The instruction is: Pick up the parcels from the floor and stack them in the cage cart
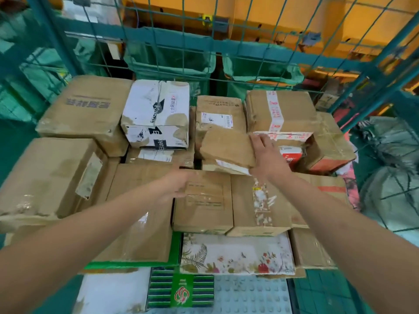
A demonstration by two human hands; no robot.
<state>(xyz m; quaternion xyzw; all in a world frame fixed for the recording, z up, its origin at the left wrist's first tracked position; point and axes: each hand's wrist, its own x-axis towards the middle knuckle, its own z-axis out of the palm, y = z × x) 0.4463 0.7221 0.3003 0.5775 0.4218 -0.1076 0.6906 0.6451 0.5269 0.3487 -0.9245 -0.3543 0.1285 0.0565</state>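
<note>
- Right now the right hand (pixel 264 150) grips a small brown parcel (pixel 227 148) by its right edge, fingers over the top, and holds it tilted above the stack inside the cage cart (pixel 145 39).
- The left hand (pixel 179 184) reaches in lower down over a flat carton (pixel 204 200); it is blurred, so I cannot tell whether its fingers are spread or curled.
- To my eye the parcel is being set into the dip between the labelled carton (pixel 218 112) behind and the flat carton in front.
- I would level it first, then lower it flat, so it does not perch on an edge.
- The left hand could steady its near corner.
- The taped box (pixel 278 109) on the right sits close; watch the knuckles there.
</note>
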